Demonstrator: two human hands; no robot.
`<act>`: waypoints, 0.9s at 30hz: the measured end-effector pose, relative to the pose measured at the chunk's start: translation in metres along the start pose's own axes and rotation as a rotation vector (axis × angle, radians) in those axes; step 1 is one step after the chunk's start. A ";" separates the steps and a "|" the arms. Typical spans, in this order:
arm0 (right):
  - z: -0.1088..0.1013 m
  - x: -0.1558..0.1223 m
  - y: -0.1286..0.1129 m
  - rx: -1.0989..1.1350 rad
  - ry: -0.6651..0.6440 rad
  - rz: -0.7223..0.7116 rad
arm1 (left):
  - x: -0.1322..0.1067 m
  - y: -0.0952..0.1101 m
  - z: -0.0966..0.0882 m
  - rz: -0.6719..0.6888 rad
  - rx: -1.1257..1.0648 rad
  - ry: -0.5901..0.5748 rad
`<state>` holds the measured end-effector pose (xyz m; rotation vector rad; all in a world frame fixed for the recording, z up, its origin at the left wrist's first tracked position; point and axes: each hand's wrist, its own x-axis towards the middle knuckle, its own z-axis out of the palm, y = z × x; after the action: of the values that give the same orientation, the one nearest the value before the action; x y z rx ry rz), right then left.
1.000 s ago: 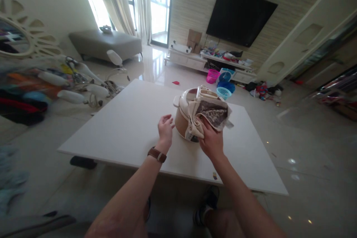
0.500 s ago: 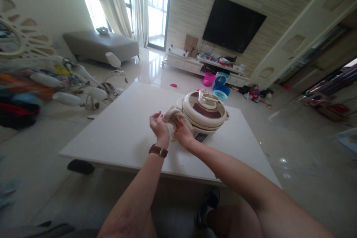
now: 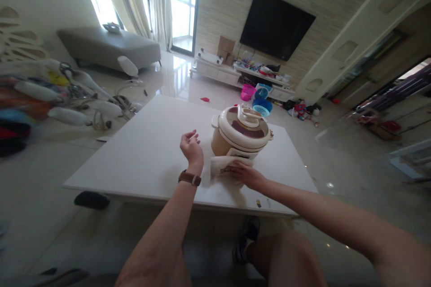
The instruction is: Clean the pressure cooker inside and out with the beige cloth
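A cream and brown rice cooker [image 3: 241,134] with its lid down stands on the white table [image 3: 141,152]. In front of it lies a cream cloth [image 3: 220,164], flat on the tabletop. My right hand [image 3: 243,173] rests on the cloth, fingers stretched out and pressing it down. My left hand [image 3: 191,148], with a brown watch on the wrist, hovers just left of the cooker with loosely curled fingers and holds nothing.
Floor lamps and cables [image 3: 84,98] lie on the floor to the left. A grey sofa [image 3: 107,47] stands by the window. A TV [image 3: 276,24] hangs over a low unit with coloured baskets [image 3: 257,98]. My knee and shoe [image 3: 247,240] show below the table.
The cloth came off the cooker's lid, passed along its left side, and now lies flat on the table under my right hand. My left hand let go of it and lifted.
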<state>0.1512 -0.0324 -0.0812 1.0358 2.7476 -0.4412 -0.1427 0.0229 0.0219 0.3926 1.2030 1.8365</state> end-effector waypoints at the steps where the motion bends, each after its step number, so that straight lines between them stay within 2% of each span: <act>1: -0.005 -0.020 0.010 -0.105 -0.067 -0.036 | -0.002 -0.001 0.000 -0.008 0.005 -0.013; 3: -0.019 -0.057 0.033 -0.273 -0.145 -0.052 | -0.006 -0.003 0.001 -0.011 0.018 -0.043; 6: -0.047 -0.104 0.064 -0.434 -0.097 0.054 | -0.015 -0.008 0.001 -0.028 0.039 -0.096; 9: -0.080 -0.136 0.083 -0.520 0.071 0.309 | -0.024 -0.017 0.003 -0.098 0.093 -0.180; 11: -0.100 -0.150 0.090 -0.460 0.253 0.521 | -0.030 -0.024 0.005 -0.153 0.141 -0.251; 13: -0.115 -0.160 0.094 -0.269 0.514 0.760 | -0.034 -0.030 0.006 -0.191 0.177 -0.305; 16: -0.132 -0.172 0.100 0.269 0.957 1.154 | -0.038 -0.036 0.008 -0.207 0.205 -0.344; 18: -0.140 -0.181 0.103 0.598 1.141 1.348 | -0.039 -0.038 0.008 -0.214 0.216 -0.362; 20: -0.144 -0.188 0.102 0.813 1.199 1.451 | -0.040 -0.040 0.008 -0.229 0.224 -0.372; 22: -0.144 -0.192 0.096 0.995 1.188 1.483 | -0.041 -0.042 0.008 -0.254 0.226 -0.369; 27: -0.145 -0.175 0.082 1.344 1.122 1.398 | -0.045 -0.045 0.007 -0.316 0.225 -0.368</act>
<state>0.3278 -0.0330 0.0830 3.7067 0.7827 -1.6919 -0.0902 -0.0027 -0.0042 0.6005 1.1410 1.2971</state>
